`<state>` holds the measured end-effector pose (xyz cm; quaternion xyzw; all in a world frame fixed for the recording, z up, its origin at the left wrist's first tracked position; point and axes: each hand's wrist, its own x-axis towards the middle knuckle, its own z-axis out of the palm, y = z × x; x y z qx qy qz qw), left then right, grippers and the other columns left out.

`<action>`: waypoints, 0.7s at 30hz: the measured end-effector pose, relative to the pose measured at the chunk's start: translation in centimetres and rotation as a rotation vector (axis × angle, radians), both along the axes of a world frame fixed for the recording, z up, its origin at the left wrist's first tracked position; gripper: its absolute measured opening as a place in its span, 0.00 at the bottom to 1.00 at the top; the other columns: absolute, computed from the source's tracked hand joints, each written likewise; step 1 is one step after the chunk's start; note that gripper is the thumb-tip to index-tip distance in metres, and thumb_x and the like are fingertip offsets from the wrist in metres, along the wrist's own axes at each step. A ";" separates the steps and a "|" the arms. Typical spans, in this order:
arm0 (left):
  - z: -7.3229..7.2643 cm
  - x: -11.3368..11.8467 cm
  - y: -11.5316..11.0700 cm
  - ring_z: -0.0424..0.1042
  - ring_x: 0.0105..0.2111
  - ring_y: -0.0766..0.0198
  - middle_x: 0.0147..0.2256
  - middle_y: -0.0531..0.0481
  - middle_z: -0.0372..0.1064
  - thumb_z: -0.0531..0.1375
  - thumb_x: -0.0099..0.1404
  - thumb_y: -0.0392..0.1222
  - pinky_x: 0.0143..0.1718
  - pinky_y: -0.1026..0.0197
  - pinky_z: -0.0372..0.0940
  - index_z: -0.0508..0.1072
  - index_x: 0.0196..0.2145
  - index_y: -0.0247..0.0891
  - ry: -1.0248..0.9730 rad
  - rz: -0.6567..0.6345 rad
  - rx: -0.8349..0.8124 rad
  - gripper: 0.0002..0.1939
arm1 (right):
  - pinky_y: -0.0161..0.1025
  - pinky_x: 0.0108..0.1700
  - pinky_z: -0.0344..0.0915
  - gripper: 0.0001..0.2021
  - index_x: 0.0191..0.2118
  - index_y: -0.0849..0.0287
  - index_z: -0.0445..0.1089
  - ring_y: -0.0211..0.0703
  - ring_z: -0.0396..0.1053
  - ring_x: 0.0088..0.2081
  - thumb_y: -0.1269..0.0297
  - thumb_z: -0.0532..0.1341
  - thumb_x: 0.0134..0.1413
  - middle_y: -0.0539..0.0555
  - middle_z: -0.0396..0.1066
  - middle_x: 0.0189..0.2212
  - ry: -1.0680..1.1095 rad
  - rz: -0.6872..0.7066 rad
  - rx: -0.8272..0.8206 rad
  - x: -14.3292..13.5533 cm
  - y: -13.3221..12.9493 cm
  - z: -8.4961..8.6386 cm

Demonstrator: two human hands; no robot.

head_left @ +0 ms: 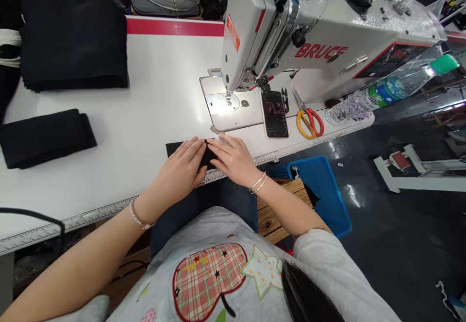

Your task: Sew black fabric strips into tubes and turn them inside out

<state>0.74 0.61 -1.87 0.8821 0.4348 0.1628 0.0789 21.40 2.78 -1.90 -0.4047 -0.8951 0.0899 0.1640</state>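
A small black fabric piece (174, 148) lies flat on the white sewing table (145, 113) near its front edge. My left hand (180, 169) presses on it with fingers spread flat. My right hand (233, 159) rests on its right part, fingers extended and touching the left fingertips. Both hands sit just in front of the white sewing machine (291, 35), whose lit needle plate (224, 102) is a short way beyond them.
A phone (274, 114), small snips (284, 98) and orange-red scissors (309, 120) lie by the machine base. A water bottle (393, 89) lies at the right. Folded black fabric (45, 137) and a black stack (73, 45) sit at the left. A blue bin (324, 191) stands below the table.
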 end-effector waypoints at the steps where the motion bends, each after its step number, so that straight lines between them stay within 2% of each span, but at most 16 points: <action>1: -0.1 -0.1 0.1 0.57 0.63 0.45 0.60 0.31 0.61 0.49 0.69 0.42 0.63 0.42 0.57 0.58 0.63 0.25 -0.009 -0.009 -0.009 0.28 | 0.54 0.59 0.59 0.20 0.59 0.58 0.67 0.56 0.58 0.62 0.58 0.54 0.66 0.57 0.67 0.60 0.004 -0.008 0.005 0.1 0.0 -0.1; 4: -0.3 -0.5 0.2 0.57 0.64 0.45 0.62 0.33 0.60 0.49 0.70 0.45 0.64 0.42 0.56 0.57 0.64 0.27 -0.005 -0.045 -0.039 0.29 | 0.54 0.58 0.60 0.20 0.58 0.57 0.69 0.56 0.59 0.61 0.56 0.55 0.66 0.54 0.69 0.59 0.013 -0.020 0.053 0.3 0.0 -0.3; 8: -0.3 -0.8 0.2 0.52 0.66 0.46 0.66 0.37 0.54 0.48 0.71 0.44 0.66 0.41 0.52 0.56 0.66 0.31 0.066 -0.075 -0.044 0.28 | 0.51 0.56 0.64 0.14 0.49 0.57 0.75 0.53 0.63 0.57 0.59 0.57 0.65 0.52 0.72 0.55 0.075 0.025 0.162 0.6 -0.4 -0.7; 12: -0.1 -0.7 -0.1 0.51 0.67 0.45 0.67 0.40 0.52 0.48 0.72 0.44 0.66 0.42 0.51 0.56 0.66 0.34 0.118 -0.066 -0.027 0.27 | 0.50 0.55 0.67 0.10 0.44 0.58 0.76 0.49 0.67 0.55 0.64 0.57 0.65 0.55 0.76 0.49 0.136 0.050 0.146 0.9 -0.9 -0.8; 16: 0.0 -0.6 -0.1 0.52 0.66 0.45 0.67 0.40 0.52 0.48 0.72 0.44 0.65 0.42 0.51 0.56 0.66 0.34 0.132 -0.055 -0.026 0.27 | 0.51 0.54 0.69 0.10 0.42 0.58 0.76 0.49 0.69 0.54 0.67 0.56 0.65 0.56 0.77 0.45 0.157 0.080 0.109 0.8 -1.2 -0.7; 21: 0.0 -0.5 -0.1 0.52 0.66 0.45 0.66 0.40 0.52 0.49 0.71 0.43 0.65 0.42 0.52 0.56 0.66 0.34 0.134 -0.056 -0.021 0.27 | 0.52 0.54 0.70 0.11 0.46 0.59 0.75 0.49 0.68 0.55 0.71 0.55 0.64 0.58 0.76 0.47 0.183 0.133 0.090 0.7 -1.6 -0.8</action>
